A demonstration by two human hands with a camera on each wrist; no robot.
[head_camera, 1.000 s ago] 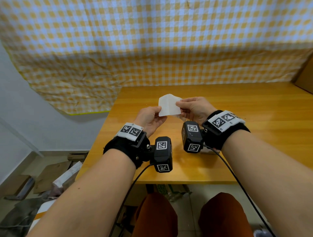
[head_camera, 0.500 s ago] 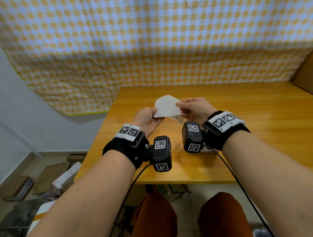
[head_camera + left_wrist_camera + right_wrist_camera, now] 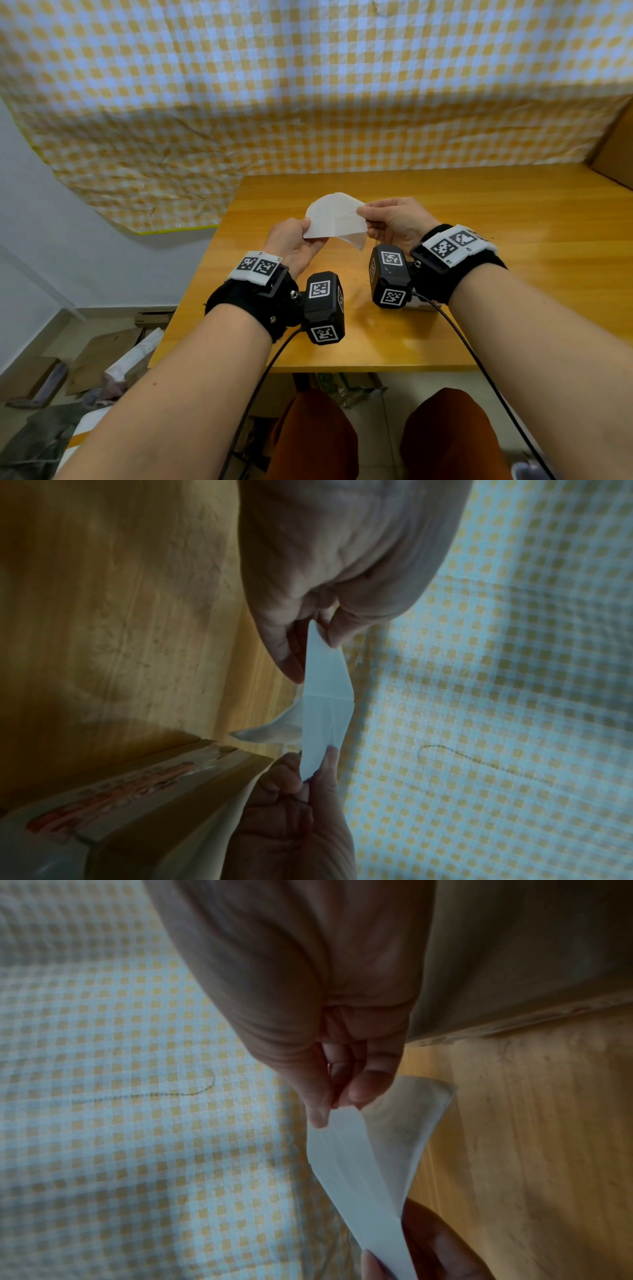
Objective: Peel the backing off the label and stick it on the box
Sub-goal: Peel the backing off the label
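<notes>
Two hands hold a white label [image 3: 334, 216] in the air above the wooden bench [image 3: 513, 240], in front of a yellow checked cloth [image 3: 308, 85] hung on the wall. The left hand [image 3: 294, 241] pinches the sheet's lower left corner between thumb and fingers; the right hand [image 3: 394, 219] pinches its upper right corner. Compared with a second ago, the sheet has bowed into a wider arc and a thin translucent layer, apparently the backing [image 3: 354, 240], now hangs farther clear along the lower right edge. The right wrist view shows that layer curling away from the white face beneath the fingers [image 3: 369, 1085]. That suggests the peel has started but is far from finished, with most of the two layers still joined. The box [image 3: 143, 791], printed in red on its face, lies on the bench just beside the right wrist, largely hidden in the head view, and carries no label yet.
</notes>
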